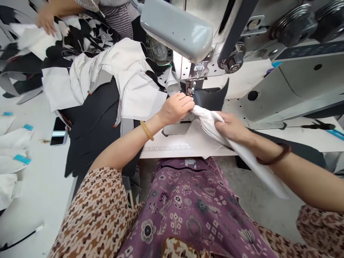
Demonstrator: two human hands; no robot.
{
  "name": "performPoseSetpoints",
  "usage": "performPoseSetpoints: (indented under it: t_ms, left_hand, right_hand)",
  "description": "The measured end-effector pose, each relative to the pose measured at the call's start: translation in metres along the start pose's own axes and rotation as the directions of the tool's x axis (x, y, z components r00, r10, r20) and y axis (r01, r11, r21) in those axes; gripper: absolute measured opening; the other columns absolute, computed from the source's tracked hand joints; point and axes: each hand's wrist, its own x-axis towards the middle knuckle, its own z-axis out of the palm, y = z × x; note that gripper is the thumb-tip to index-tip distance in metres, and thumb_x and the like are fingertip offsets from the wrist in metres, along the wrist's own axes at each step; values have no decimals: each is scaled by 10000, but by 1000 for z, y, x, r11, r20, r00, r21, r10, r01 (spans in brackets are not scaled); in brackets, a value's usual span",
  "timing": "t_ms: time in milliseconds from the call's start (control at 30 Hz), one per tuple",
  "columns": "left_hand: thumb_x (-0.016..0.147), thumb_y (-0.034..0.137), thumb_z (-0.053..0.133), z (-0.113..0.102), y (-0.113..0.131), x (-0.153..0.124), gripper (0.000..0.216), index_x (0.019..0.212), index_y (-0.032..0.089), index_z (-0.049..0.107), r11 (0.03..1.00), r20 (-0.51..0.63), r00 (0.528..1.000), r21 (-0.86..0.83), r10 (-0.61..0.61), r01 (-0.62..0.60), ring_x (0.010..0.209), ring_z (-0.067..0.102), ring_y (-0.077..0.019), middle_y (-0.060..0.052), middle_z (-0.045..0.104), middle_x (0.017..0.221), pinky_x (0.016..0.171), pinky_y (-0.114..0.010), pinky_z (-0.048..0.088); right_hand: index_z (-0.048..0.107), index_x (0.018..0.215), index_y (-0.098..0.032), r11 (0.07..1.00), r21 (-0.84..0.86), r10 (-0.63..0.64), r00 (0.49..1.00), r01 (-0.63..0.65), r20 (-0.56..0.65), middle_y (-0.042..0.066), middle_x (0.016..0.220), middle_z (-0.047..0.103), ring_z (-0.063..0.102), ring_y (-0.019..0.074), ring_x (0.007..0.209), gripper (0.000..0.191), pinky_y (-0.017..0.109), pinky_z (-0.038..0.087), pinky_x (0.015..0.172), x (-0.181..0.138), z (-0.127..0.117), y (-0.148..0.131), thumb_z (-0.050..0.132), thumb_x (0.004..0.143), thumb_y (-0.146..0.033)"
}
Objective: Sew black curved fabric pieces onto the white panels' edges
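White fabric runs bunched from the sewing machine's presser foot toward my right side. My left hand is closed on the fabric's edge just in front of the needle area, its fingertips partly hiding the cloth there. Farther right, my right hand grips the same fabric between thumb and fingers, and a long tail of it hangs past the table edge below my wrist. A black fabric piece lies behind the hands, beside the presser foot.
White panels and black panels are heaped left of the machine. A phone lies on the left table. Thread snips rest at the right. Another person's hand touches fabric at the upper left.
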Motion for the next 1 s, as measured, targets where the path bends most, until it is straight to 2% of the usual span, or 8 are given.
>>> performPoseSetpoints:
  t_ms: [67,133,233,300,400,500,667,1000]
  left_hand:
    - [923,229,343,2,-2,3,305,689,187,534,999,-33,999,37,-6,7,595,519,-133,-25,588,644,550,-290,371]
    - [935,237,302,2,-4,5,350,662,192,516,999,-24,1000,43,2,-1,559,484,-131,-15,538,587,524,-292,335]
    - [941,246,262,0,-9,7,372,679,195,520,1000,29,999,10,27,-28,547,466,-124,-11,530,597,518,-290,323]
    - [936,265,278,-2,-12,7,349,712,198,537,999,41,999,-15,33,-32,556,476,-123,-10,544,613,522,-284,330]
    - [917,284,318,-5,-14,7,297,770,199,562,997,50,999,-80,13,-8,587,503,-133,-13,569,635,537,-284,345]
    - [901,316,357,-7,-14,7,269,807,196,578,985,88,994,-155,-63,76,621,523,-137,-15,596,673,570,-289,370]
    - [904,323,381,-1,-14,5,280,752,201,581,977,77,996,-208,-41,56,620,539,-128,-11,607,671,564,-291,378]
    - [912,116,369,-10,-15,-5,221,992,176,567,976,-75,973,-13,216,-218,796,609,-91,-29,684,941,693,-250,485]
  right_hand:
    - [485,785,-166,999,-36,22,1000,-22,11,32,812,583,500,138,697,204,246,361,607,-6,-16,-20,333,664,-228]
    - [456,753,-174,963,-266,52,998,-41,34,30,721,551,455,134,611,202,252,323,542,-9,-25,-36,407,693,-360]
    - [452,789,-183,755,-656,73,996,-27,43,13,611,489,370,121,518,349,251,246,490,-10,-28,-48,534,653,-494]
    - [479,813,-183,641,-768,57,998,-14,30,17,605,489,365,120,512,254,251,221,491,-11,-26,-50,507,704,-411]
    - [514,786,-171,589,-803,-124,992,89,20,63,791,576,472,152,668,112,258,241,524,-9,-26,-53,462,721,-245]
    - [533,765,-148,532,-799,-349,932,279,92,85,979,590,503,169,854,127,269,291,610,-4,-26,-61,425,705,-120]
    - [541,706,-146,463,-808,-275,926,363,258,49,739,586,493,143,704,197,282,261,631,1,-16,-72,404,657,-12]
    - [556,747,-140,403,-793,-294,886,456,360,32,812,624,530,130,717,224,269,215,607,2,-12,-67,398,744,19]
